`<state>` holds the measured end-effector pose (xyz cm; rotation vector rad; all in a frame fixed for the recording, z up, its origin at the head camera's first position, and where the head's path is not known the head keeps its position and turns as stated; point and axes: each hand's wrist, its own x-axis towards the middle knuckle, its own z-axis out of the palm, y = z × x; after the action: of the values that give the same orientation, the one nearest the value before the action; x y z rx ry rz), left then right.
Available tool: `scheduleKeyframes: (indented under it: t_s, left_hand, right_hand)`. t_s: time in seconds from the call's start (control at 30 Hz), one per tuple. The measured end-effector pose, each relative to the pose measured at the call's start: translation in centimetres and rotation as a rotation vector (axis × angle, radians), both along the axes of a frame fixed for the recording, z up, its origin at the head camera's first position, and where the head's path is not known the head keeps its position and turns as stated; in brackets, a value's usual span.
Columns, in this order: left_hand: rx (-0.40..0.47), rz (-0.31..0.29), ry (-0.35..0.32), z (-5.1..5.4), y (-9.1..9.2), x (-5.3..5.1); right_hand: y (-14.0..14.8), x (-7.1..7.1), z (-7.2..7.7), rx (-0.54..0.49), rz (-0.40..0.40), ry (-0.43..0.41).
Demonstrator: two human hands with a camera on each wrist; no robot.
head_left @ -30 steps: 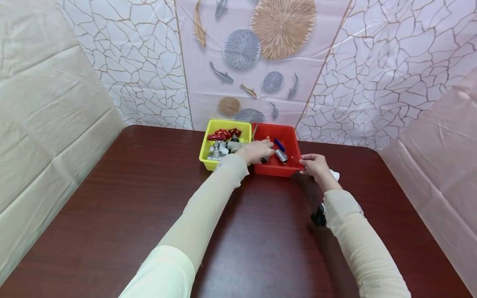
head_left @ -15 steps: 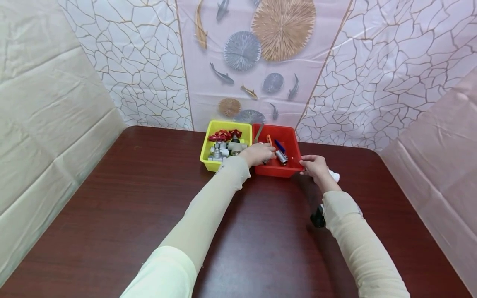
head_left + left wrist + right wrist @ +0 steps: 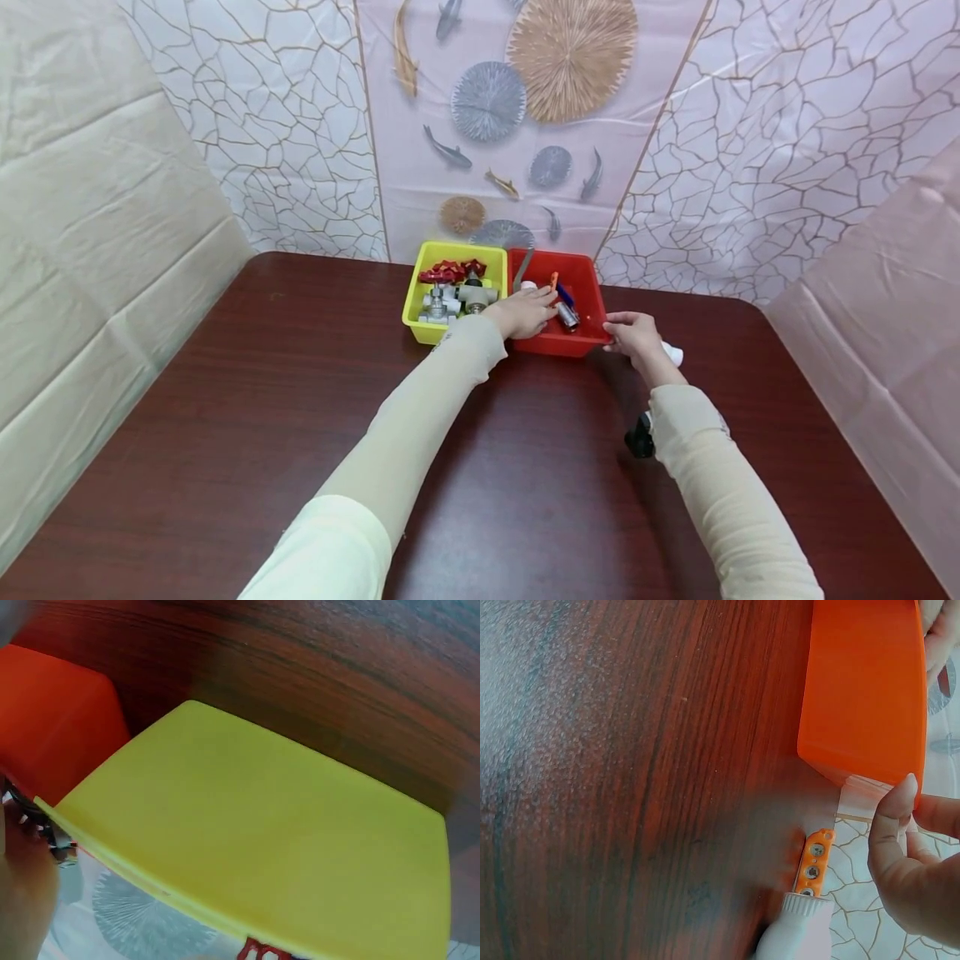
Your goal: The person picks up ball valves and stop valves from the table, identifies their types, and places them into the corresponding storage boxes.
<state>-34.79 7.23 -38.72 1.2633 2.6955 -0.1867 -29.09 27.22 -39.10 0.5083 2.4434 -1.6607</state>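
My left hand [image 3: 525, 312] reaches over the left part of a red plastic bin [image 3: 566, 342], fingers spread and extended over its contents. What lies under the palm is hidden. Around the fingers are an orange piece [image 3: 554, 282], a blue stick-like thing [image 3: 566, 294], a silver metal cylinder [image 3: 567, 316] and a white round end [image 3: 528, 286]. A grey strip [image 3: 523, 268] leans at the bin's back left. At the bin's front right corner my right hand [image 3: 633, 335] pinches the rim between thumb and fingers, as the right wrist view also shows [image 3: 919, 877].
A yellow bin [image 3: 420, 333] stands against the red one's left side, holding metal valves with red handwheels [image 3: 442, 272]. Beyond the right hand, a white ribbed-neck object [image 3: 799, 934] adjoins an orange piece with round inserts [image 3: 814, 862]. A patterned cloth [image 3: 487, 183] hangs behind the dark table [image 3: 300, 400].
A dark object seen at my left fingers earlier is out of sight, and those fingers have spread. The orange piece has shifted right and the grey strip's tilt changed. My right hand stays put.
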Motion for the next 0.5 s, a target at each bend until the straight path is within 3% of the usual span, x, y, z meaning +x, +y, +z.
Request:
scheduleKeyframes:
  t_s: [0.13, 0.23, 0.3, 0.4, 0.5]
  left_hand:
    - [0.102, -0.024, 0.147, -0.6, -0.6, -0.2]
    - [0.162, 0.017, 0.229, -1.1, -1.2, -0.4]
    - [0.193, 0.045, 0.221, -1.3, -1.5, -0.5]
    - [0.231, 0.072, 0.158, -1.4, -1.7, -0.6]
    - [0.209, 0.081, 0.131, -1.3, -1.7, -0.5]
  right_hand:
    - [-0.1, 0.0, 0.0, 0.009, 0.002, -0.013]
    - [0.0, 0.0, 0.0, 0.002, 0.009, -0.015]
    - [0.0, 0.1, 0.0, 0.005, 0.006, -0.014]
    - [-0.1, 0.2, 0.0, 0.015, -0.003, -0.007]
    - [-0.1, 0.1, -0.1, 0.018, -0.001, 0.004]
